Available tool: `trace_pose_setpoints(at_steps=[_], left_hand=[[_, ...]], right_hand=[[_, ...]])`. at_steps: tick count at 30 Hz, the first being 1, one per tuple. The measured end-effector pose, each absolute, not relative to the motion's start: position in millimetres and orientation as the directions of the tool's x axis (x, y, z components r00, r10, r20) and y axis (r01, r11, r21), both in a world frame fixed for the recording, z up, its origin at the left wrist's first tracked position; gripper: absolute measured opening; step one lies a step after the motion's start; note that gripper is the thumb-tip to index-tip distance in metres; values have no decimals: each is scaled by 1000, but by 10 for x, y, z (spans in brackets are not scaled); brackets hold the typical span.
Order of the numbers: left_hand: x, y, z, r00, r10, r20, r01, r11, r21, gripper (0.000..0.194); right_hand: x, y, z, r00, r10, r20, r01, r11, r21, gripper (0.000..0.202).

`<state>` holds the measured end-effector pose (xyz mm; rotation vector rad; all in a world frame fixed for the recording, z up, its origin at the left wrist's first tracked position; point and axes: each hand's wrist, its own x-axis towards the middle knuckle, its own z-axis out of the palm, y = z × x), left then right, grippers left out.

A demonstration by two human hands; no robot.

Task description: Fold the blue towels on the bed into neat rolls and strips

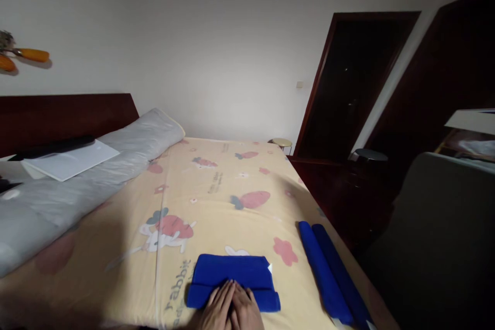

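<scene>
A blue towel (232, 266) lies near the front edge of the bed, its near side rolled or folded into a thick band. On the middle of that band rest my left hand (216, 309) and my right hand (244, 312), side by side and touching. Their fingers are stretched forward, flat on the cloth; the thumbs are mostly out of sight. A small white tag (270, 268) shows at the towel's right edge. To the right lie two long blue rolls of similar cloth, a brighter one (323, 273) and a darker one (342, 276), side by side.
The bed wears a yellow sheet (209, 206) with rabbits and carrots. Along the left runs a grey quilt (135, 139) with a white flat object (73, 160) on it. A dark chair back (436, 216) stands at right. Stools (282, 142) and a door (356, 87) are farther back.
</scene>
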<state>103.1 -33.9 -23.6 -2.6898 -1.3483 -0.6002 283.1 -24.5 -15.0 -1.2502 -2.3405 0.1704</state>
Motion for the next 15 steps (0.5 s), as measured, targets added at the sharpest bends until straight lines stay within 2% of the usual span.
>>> trace_pose_setpoints(at_steps=[3, 6, 11, 15], left_hand=[[903, -354, -216, 549, 761, 345, 796, -602, 63, 82], [645, -343, -101, 532, 790, 304, 819, -572, 51, 79], [409, -298, 114, 391, 911, 131, 901, -408, 148, 68], [406, -250, 223, 361, 932, 35, 905, -359, 227, 58]], right_hand=[[2814, -227, -94, -470, 828, 305, 749, 557, -358, 48], [3037, -180, -55, -439, 843, 311, 779, 530, -336, 42], [3575, -71, -164, -236, 898, 371, 902, 345, -260, 40], [3828, -55, -260, -172, 889, 424, 941, 276, -197, 37]])
